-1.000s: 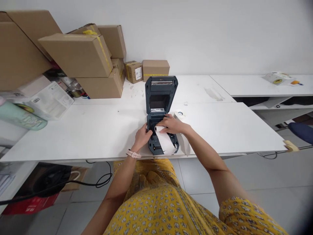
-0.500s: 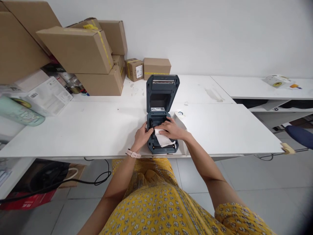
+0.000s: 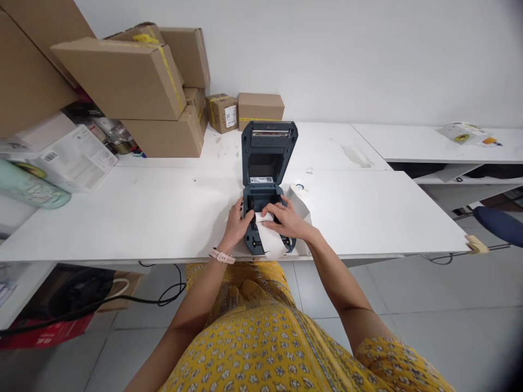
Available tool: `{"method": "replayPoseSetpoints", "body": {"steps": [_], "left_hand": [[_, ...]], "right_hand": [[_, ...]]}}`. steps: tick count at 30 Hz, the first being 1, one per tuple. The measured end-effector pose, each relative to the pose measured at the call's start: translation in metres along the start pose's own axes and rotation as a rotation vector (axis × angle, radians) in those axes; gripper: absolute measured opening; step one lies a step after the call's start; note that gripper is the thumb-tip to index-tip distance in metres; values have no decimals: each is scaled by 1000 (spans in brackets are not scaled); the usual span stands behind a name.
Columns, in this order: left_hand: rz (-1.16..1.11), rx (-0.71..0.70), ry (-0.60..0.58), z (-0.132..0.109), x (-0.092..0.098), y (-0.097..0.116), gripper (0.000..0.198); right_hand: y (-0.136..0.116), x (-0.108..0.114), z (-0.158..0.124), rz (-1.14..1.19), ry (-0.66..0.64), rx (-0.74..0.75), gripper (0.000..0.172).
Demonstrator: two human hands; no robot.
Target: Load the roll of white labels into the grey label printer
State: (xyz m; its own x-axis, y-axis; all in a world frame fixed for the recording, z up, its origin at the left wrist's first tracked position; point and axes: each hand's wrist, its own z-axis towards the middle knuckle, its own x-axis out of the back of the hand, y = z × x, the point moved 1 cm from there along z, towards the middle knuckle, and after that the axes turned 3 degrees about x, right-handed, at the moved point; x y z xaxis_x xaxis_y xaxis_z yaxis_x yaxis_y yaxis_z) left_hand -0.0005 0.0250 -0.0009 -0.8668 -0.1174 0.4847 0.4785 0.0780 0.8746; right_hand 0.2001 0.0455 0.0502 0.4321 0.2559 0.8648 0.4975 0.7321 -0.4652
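Observation:
A dark grey label printer (image 3: 251, 231) stands on the white table (image 3: 155, 218) with its lid (image 3: 267, 144) raised. Inside it lies a small white paper roll (image 3: 265, 217), and the loose paper strip (image 3: 272, 239) hangs over the printer's front edge. My left hand (image 3: 237, 223), a pink band at the wrist, grips the printer's left wall, its thumb at the roll's left end. My right hand (image 3: 288, 219) reaches in from the right with its fingers closed on the roll. A second white roll (image 3: 299, 189) lies right of the printer, with its paper trailing towards me.
Brown cardboard boxes (image 3: 163, 130) are stacked at the back left, and two smaller ones (image 3: 261, 106) stand behind the printer. A mint green bottle (image 3: 36, 188) lies at the left beside a white carton (image 3: 77, 158). A black cable (image 3: 151, 301) hangs below the table.
The paper strip has come further out and now drapes over the printer's front edge. My right fingers have shifted on the roll. The left hand stays at the printer's side.

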Motion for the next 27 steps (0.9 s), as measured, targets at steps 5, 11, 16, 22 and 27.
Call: {"method": "replayPoseSetpoints", "body": {"steps": [5, 11, 16, 22, 27], "left_hand": [[-84, -93, -22, 3, -2, -3, 67], [107, -284, 153, -13, 10, 24, 45], [144, -410, 9, -31, 9, 41, 20], [255, -389, -109, -33, 8, 33, 40], [308, -445, -170, -29, 9, 31, 42]], "right_hand": [[-3, -5, -8, 37, 28, -8, 30], [-2, -6, -7, 42, 7, -18, 37], [-4, -5, -6, 26, 5, -9, 37], [1, -6, -5, 30, 32, -7, 53], [4, 12, -16, 169, 77, 36, 47]]}}
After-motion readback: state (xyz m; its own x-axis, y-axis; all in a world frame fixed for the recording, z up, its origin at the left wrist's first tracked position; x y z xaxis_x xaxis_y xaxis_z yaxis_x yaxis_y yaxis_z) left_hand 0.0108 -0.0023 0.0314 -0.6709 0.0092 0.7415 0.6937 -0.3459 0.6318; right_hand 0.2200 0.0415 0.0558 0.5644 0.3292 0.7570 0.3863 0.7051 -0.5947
